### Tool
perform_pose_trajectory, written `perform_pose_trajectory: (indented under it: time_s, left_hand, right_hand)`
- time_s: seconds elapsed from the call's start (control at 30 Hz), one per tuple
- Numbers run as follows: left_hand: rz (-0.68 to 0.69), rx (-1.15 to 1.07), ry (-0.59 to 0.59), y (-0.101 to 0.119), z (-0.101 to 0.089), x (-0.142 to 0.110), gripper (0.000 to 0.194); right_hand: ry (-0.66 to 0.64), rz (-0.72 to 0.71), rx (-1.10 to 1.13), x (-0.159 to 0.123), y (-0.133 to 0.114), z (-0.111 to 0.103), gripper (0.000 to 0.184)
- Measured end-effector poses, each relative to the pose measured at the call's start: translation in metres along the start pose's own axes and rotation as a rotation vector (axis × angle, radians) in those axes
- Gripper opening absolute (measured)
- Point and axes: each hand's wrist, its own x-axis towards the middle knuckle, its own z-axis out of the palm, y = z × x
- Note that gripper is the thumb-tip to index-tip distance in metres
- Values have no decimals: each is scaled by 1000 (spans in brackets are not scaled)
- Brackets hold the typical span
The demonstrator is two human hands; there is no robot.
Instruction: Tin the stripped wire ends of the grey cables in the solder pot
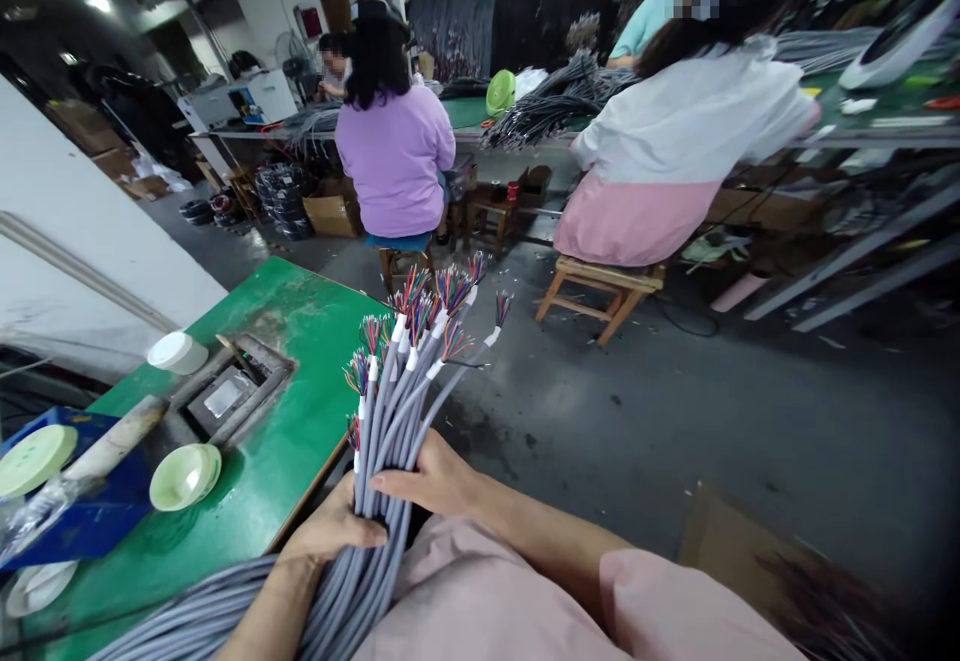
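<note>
A thick bundle of grey cables (384, 421) rises in front of me, its upper ends fanned out. Each visible end has a white band and a tuft of thin coloured wires. My left hand (334, 526) wraps round the bundle low on its left side, thumb across the front. A little higher, my right hand (435, 476) grips the same bundle from the right, with its thumb over the cables. Below my hands the cables bend left and run along the green table's near edge. The fingers behind the bundle are hidden.
On the green table (300, 341) stand a metal solder pot-like box (225, 396), a white tub (177, 352), a pale green bowl (185, 476) and a blue bin (97, 526). Two people sit on stools ahead at a long bench with cable piles (555, 101). Cardboard (720, 541) lies at lower right.
</note>
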Motion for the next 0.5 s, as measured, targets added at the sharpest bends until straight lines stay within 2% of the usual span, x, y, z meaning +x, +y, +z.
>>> perform_pose_trajectory:
  time_s: [0.17,0.4,0.5]
  left_hand:
    - [-29,-47,98,0,3,0,77]
    - [-30,-2,67,1,4,2,68]
    - [-23,2,79,0,4,2,69]
  right_hand:
    - [-15,-8,52,1,2,-1,27]
    - [4,-11,94,0,4,-1,29]
    - [5,-18,103,0,6,-1,31]
